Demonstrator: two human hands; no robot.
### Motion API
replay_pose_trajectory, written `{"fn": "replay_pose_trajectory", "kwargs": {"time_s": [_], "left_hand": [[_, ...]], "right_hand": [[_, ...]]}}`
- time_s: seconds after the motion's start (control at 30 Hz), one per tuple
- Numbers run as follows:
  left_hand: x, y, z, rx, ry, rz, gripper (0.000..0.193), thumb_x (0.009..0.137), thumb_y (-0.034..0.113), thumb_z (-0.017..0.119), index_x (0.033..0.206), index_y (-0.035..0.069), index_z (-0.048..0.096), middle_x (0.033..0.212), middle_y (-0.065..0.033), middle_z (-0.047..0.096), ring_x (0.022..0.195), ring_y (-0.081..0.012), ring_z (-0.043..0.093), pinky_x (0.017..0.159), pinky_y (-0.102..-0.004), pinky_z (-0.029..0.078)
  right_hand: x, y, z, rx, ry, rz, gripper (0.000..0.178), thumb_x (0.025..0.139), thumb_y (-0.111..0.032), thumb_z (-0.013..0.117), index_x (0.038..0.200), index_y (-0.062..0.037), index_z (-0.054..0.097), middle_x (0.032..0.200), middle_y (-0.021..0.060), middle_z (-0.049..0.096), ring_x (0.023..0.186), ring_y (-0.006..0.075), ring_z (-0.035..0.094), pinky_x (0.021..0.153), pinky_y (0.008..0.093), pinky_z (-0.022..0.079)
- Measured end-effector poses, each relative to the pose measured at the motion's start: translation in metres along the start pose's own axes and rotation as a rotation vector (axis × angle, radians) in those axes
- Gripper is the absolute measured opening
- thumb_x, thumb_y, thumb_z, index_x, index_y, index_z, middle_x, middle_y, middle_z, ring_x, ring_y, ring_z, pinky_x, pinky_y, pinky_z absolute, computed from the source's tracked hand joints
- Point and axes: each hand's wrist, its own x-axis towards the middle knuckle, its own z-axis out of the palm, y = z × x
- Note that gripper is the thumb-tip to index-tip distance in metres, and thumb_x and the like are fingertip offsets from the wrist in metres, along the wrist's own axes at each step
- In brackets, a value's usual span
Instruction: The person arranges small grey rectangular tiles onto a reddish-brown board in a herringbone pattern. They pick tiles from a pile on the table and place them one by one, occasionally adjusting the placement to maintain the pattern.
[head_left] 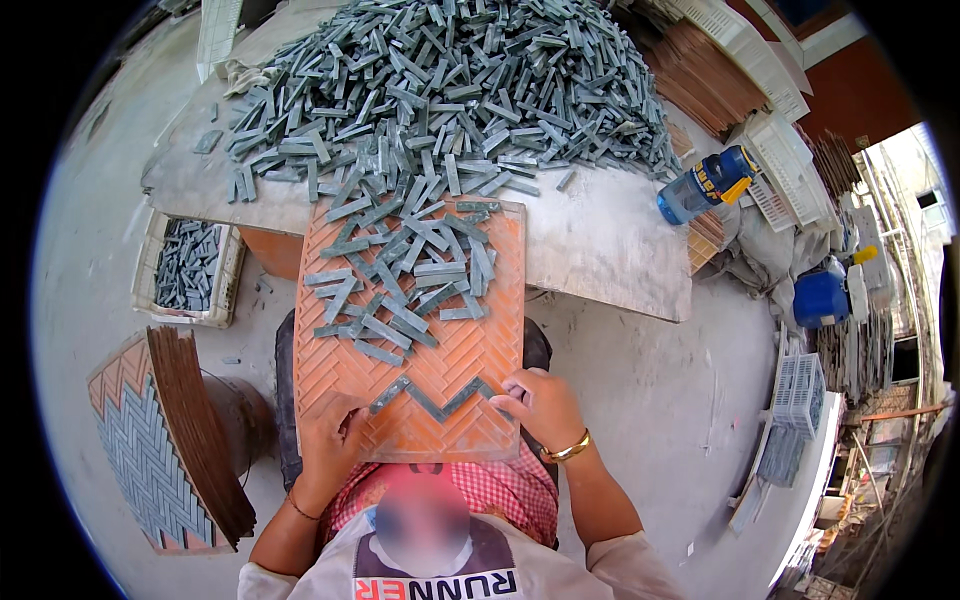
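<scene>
An orange ribbed mould board [420, 440] with a herringbone pattern of slots lies across my lap. Grey-green stone strips [440, 268] are heaped loosely over its far half. Nearer me, a few strips form a zigzag row [430, 408] in the slots. My left hand [333, 428] is closed, its fingertips at the row's left end. At the right end, my right hand [545, 408], with a gold bangle at the wrist, has thumb and forefinger about the end strip. My fingers partly hide both ends.
A large pile of strips [450, 80] covers the table [610, 245] ahead, with a blue bottle [705, 185] at its right. A white crate [238, 265] of strips stands on the left floor. Below it, a filled board [150, 465] leans against stacked boards [200, 430].
</scene>
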Motion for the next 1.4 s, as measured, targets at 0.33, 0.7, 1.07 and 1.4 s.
{"fn": "replay_pose_trajectory", "kwargs": {"time_s": [0.33, 0.7, 1.07, 1.4], "left_hand": [[0.079, 0.016, 0.024, 0.359, -0.098, 0.469, 0.036, 0.069, 0.000, 0.066, 0.104, 0.002, 0.057, 0.104, -0.0124, 0.053, 0.090, -0.0308, 0.052, 0.076, -0.0384, 0.045], [0.092, -0.004, 0.014, 0.433, -0.175, 0.493, 0.036, 0.068, -0.002, 0.067, 0.103, 0.002, 0.058, 0.096, -0.0097, 0.054, 0.088, -0.0284, 0.053, 0.076, -0.0372, 0.045], [0.088, -0.004, 0.010, 0.450, -0.100, 0.530, 0.033, 0.067, 0.002, 0.067, 0.098, 0.003, 0.060, 0.091, -0.0084, 0.057, 0.083, -0.0272, 0.054, 0.071, -0.0368, 0.045], [0.056, -0.007, -0.015, 0.190, 0.048, 0.247, 0.022, 0.073, -0.001, 0.062, 0.094, 0.002, 0.062, 0.089, -0.0117, 0.060, 0.081, -0.0258, 0.057, 0.072, -0.0301, 0.046]], "right_hand": [[0.086, 0.008, 0.011, -0.078, 0.229, -0.394, 0.030, 0.074, -0.012, 0.070, 0.101, -0.0048, 0.057, 0.095, 0.0117, 0.061, 0.070, 0.0254, 0.061, 0.061, 0.0344, 0.048], [0.026, 0.019, -0.001, 0.303, 0.061, -0.040, 0.016, 0.079, -0.006, 0.064, 0.093, -0.0011, 0.060, 0.081, 0.0079, 0.061, 0.064, 0.0133, 0.059, 0.057, 0.0253, 0.047], [-0.009, 0.020, 0.006, 0.274, 0.115, 0.023, 0.014, 0.082, -0.008, 0.060, 0.093, 0.0011, 0.063, 0.077, 0.0109, 0.063, 0.064, 0.0177, 0.060, 0.059, 0.0283, 0.047], [-0.013, 0.002, 0.012, -0.020, 0.184, -0.086, 0.019, 0.075, -0.003, 0.065, 0.094, -0.0027, 0.063, 0.084, 0.0149, 0.061, 0.076, 0.0319, 0.061, 0.065, 0.0360, 0.049]]}}
